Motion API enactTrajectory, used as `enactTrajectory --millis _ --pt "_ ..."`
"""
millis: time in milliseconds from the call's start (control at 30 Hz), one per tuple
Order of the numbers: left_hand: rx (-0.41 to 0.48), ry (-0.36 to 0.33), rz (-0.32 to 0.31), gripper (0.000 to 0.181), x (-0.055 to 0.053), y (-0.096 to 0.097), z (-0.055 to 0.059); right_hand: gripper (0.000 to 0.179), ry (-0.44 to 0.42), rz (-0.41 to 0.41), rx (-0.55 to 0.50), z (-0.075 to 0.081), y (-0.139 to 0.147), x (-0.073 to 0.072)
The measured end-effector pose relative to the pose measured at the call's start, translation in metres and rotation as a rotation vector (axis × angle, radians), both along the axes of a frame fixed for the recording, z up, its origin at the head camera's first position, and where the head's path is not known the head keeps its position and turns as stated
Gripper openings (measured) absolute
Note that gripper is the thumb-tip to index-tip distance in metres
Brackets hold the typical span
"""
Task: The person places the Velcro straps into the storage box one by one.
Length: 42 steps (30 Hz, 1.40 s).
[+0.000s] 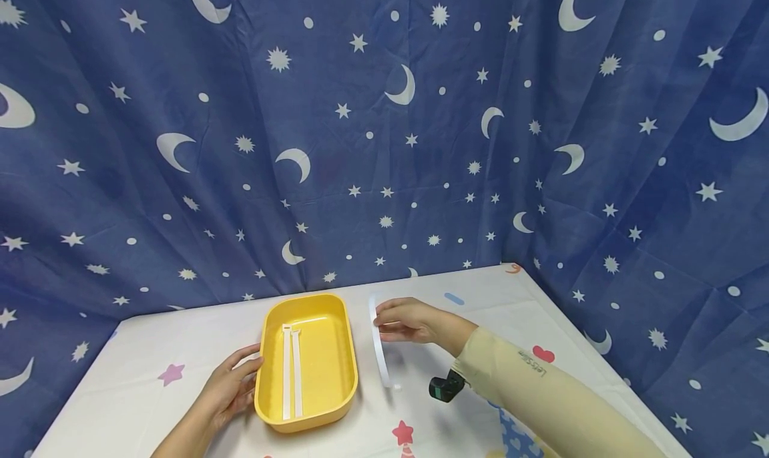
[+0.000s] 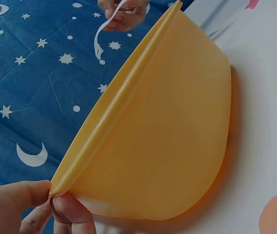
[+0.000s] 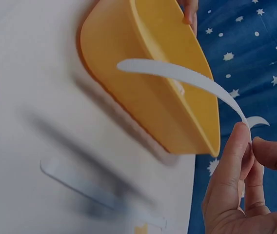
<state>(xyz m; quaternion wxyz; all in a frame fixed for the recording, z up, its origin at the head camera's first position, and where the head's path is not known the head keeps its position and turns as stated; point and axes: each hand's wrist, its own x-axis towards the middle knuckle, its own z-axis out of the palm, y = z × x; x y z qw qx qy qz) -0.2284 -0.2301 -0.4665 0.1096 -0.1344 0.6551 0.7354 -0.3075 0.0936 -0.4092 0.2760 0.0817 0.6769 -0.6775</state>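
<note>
A yellow oblong plastic tray (image 1: 326,358) with rounded corners stands on the table. My left hand (image 1: 231,384) pinches its left rim between thumb and fingers, as the left wrist view shows on the tray (image 2: 163,131). Inside lie two white cable ties (image 1: 297,374), side by side lengthwise, their slotted heads at the far end. Just right of the tray, my right hand (image 1: 408,321) holds another white cable tie (image 1: 378,348) between thumb and fingertips. In the right wrist view this cable tie (image 3: 187,75) curves out from the fingers, its rounded free end overlapping the tray wall.
In the right wrist view a pale strip (image 3: 80,189) with a rounded end shows on the white patterned tablecloth (image 1: 474,404), near the held tie's shadow. A blue curtain (image 1: 360,151) with moons and stars rises behind the table and along its right side.
</note>
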Motion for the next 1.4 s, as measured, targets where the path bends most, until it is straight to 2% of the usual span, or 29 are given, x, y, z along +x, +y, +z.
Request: enactTrajectory --millis 333,867,1400 --pt "-0.015 -0.014 0.001 0.053 0.001 0.000 0.001 0.029 0.018 0.040 -0.028 0.004 -0.023 0.004" --pt "0.007 0.001 0.004 0.053 0.000 0.000 -0.001 0.028 0.047 0.094 -0.046 0.005 -0.054 0.013" --pt "0.017 0.006 0.013 0.054 0.000 0.000 -0.002 0.025 0.031 0.092 -0.075 -0.011 -0.075 0.017"
